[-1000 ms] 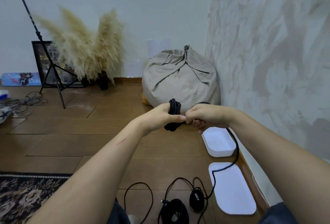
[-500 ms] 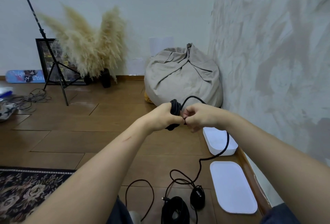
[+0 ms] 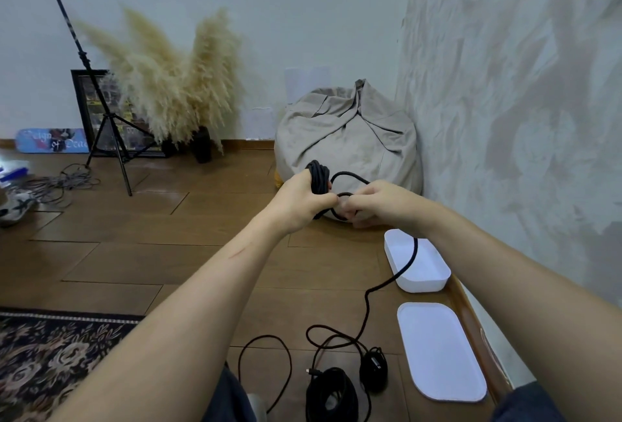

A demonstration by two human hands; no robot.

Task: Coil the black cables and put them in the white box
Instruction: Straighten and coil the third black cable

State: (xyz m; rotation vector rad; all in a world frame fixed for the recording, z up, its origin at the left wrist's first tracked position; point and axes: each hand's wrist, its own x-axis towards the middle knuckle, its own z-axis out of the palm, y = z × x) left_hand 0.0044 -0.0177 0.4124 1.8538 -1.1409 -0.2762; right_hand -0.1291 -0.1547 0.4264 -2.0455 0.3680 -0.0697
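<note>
While left hand (image 3: 303, 201) grips the coil (image 3: 318, 176), right hand (image 3: 378, 204) pinches its loop (image 3: 350, 174).

Forearms (image 3: 202, 304) bare; dark blue-grey trousers (image 3: 235, 398).

The left hand (image 3: 303, 201) and right hand (image 3: 377, 204) are raised at centre frame. The beanbag (image 3: 350, 132) stands close behind them and blocks the way forward. On the right, the wall (image 3: 505, 118) closes that side, running just beside the box (image 3: 424, 285) and lid (image 3: 441, 351). The box is open on top, but the cable (image 3: 416, 251) hangs from the right hand across its left part. At bottom centre, two coils (image 3: 331, 394) and loose loops (image 3: 266, 337) clutter the floor (image 3: 168, 253). Left of the arms the floor lies bare as far as the rug (image 3: 50, 361), the tripod (image 3: 107, 125) and the wires (image 3: 64, 182).
</note>
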